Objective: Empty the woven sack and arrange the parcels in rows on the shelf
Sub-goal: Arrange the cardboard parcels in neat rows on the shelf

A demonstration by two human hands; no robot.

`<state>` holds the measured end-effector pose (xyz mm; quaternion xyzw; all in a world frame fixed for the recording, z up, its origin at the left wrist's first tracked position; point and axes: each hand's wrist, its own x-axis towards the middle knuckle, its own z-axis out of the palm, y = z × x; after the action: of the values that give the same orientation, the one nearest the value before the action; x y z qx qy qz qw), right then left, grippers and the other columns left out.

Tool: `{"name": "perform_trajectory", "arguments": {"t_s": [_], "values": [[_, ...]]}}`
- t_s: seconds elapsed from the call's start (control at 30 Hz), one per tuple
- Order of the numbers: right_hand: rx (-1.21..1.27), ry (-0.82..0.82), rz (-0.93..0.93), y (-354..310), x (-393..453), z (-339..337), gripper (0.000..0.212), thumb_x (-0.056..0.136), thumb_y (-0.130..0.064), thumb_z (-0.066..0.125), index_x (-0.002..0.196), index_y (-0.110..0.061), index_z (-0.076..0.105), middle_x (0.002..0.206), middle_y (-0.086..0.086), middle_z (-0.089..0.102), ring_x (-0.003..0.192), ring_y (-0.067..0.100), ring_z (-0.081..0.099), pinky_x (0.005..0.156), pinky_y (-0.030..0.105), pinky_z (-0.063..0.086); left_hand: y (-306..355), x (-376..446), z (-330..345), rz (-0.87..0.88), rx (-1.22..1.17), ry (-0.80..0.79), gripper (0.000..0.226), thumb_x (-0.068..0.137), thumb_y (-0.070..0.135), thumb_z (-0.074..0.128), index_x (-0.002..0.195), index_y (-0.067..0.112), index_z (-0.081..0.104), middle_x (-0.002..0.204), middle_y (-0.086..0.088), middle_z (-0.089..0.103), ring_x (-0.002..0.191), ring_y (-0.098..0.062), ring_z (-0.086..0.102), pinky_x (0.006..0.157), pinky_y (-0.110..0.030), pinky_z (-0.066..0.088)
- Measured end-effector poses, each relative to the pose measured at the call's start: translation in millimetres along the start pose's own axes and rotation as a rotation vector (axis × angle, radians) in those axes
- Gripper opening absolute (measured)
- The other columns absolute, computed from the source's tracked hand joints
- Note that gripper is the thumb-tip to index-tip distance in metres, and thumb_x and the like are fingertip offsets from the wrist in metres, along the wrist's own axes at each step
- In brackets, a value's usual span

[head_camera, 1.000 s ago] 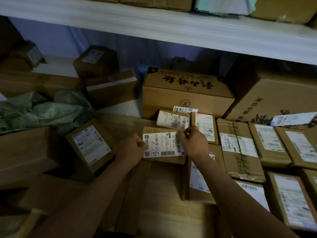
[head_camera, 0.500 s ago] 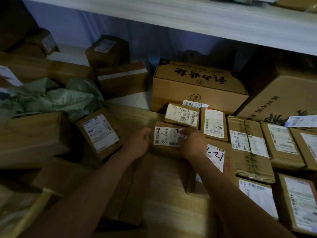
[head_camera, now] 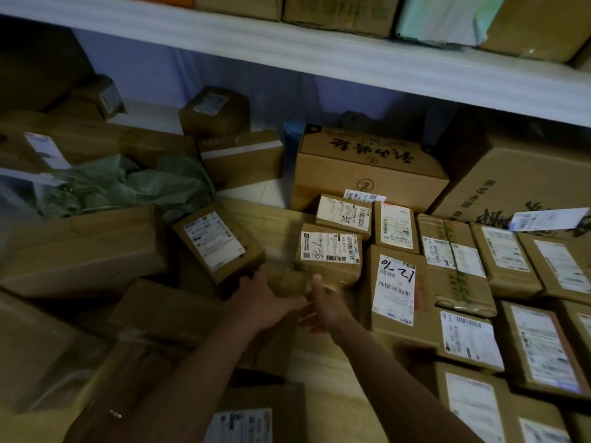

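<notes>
I see my left hand [head_camera: 267,300] and right hand [head_camera: 323,306] loosely spread at centre frame, empty, just below the "7-10" parcel [head_camera: 329,254].

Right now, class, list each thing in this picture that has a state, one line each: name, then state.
Left hand: fingers relaxed, holding nothing, just short of the parcels.
Right hand: open, fingers straight, holding nothing.
Parcel marked 7-10: set down, label up, released.
Parcel marked 12-10: lying flat, label up.
Tilted parcel: leaning, not in a row.
Woven sack: crumpled, collapsed.
</notes>
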<state>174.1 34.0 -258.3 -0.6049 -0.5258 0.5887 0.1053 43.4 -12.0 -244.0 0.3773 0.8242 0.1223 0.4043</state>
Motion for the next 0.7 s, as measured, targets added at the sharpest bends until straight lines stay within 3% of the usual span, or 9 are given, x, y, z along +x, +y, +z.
{"name": "perform_trajectory", "arguments": {"t_s": [0.07,0.13,0.2,0.27,0.37,0.43,0.5,0.6,0.7], "values": [[0.086,-0.020,-0.005,-4,-12,7,0.057,0.101,-0.048,0.017,0.111,-0.009,0.059,0.091,0.008,0.062,0.072,0.016,0.058,0.067,0.029,0.048,-3,-8,12,0.002,0.062,0.021,0.133,0.050,0.073,0.072,0.150,0.027,-0.003,0.155,-0.010,0.010,0.139,-0.034,0.025,0.106,-0.049,0.035],[0.127,-0.032,-0.027,-6,-21,13,0.056,0.102,-0.046,0.018,0.115,-0.012,0.060,0.096,0.005,0.061,0.075,0.010,0.056,0.060,0.022,0.044,-7,-14,18,0.015,0.109,0.114,0.134,0.049,0.069,0.076,0.148,0.025,-0.002,0.148,-0.013,0.016,0.134,-0.034,0.029,0.101,-0.046,0.038],[0.126,-0.037,-0.058,-6,-27,15,0.049,0.102,-0.041,0.025,0.119,-0.013,0.061,0.101,0.003,0.061,0.077,0.007,0.056,0.060,0.019,0.042,-12,-18,17,0.032,0.015,0.180,0.128,0.050,0.065,0.078,0.147,0.027,0.002,0.142,-0.013,0.020,0.128,-0.034,0.036,0.097,-0.044,0.041],[0.082,0.022,-0.104,-1,-29,13,0.039,0.100,-0.037,0.039,0.118,-0.011,0.062,0.106,0.004,0.064,0.082,0.010,0.060,0.069,0.024,0.051,-14,-16,13,0.026,-0.174,0.173,0.120,0.057,0.055,0.079,0.148,0.029,0.006,0.143,-0.012,0.019,0.127,-0.035,0.038,0.096,-0.043,0.040],[0.025,0.188,-0.072,13,-29,7,0.044,0.089,-0.050,0.054,0.118,-0.016,0.056,0.105,0.003,0.066,0.093,0.018,0.063,0.089,0.040,0.053,-10,-13,6,0.000,-0.536,0.046,0.105,0.060,0.040,0.080,0.143,0.028,0.018,0.144,-0.009,0.031,0.124,-0.035,0.043,0.101,-0.049,0.040],[0.157,0.246,0.059,23,-31,2,0.067,0.077,-0.057,0.064,0.129,-0.019,0.043,0.113,0.004,0.062,0.101,0.022,0.062,0.091,0.041,0.051,-7,-15,7,-0.012,-0.617,-0.075,0.096,0.061,0.036,0.079,0.139,0.027,0.024,0.134,-0.010,0.047,0.112,-0.032,0.053,0.093,-0.049,0.048],[0.152,0.292,0.131,34,-31,-5,0.076,0.075,-0.054,0.066,0.134,-0.013,0.040,0.118,0.009,0.063,0.102,0.024,0.063,0.082,0.037,0.054,-3,-21,13,-0.019,-0.619,-0.171,0.087,0.066,0.032,0.077,0.138,0.024,0.030,0.125,-0.010,0.056,0.100,-0.027,0.058,0.078,-0.039,0.052],[0.183,0.343,0.147,52,-33,-12,0.044,0.085,-0.035,0.064,0.117,-0.006,0.057,0.102,0.009,0.069,0.083,0.018,0.068,0.064,0.028,0.054,-2,-23,29,-0.046,-0.618,-0.313,0.088,0.055,0.040,0.076,0.134,0.026,0.042,0.116,-0.009,0.063,0.097,-0.029,0.064,0.081,-0.043,0.055],[0.048,0.446,0.111,61,-34,-14,0.037,0.084,-0.020,0.063,0.119,-0.009,0.055,0.114,0.009,0.065,0.098,0.023,0.065,0.082,0.036,0.055,-1,-17,44,-0.025,-0.642,-0.299,0.061,0.073,0.031,0.070,0.129,0.025,0.049,0.113,-0.010,0.064,0.095,-0.029,0.065,0.075,-0.039,0.055]]}}
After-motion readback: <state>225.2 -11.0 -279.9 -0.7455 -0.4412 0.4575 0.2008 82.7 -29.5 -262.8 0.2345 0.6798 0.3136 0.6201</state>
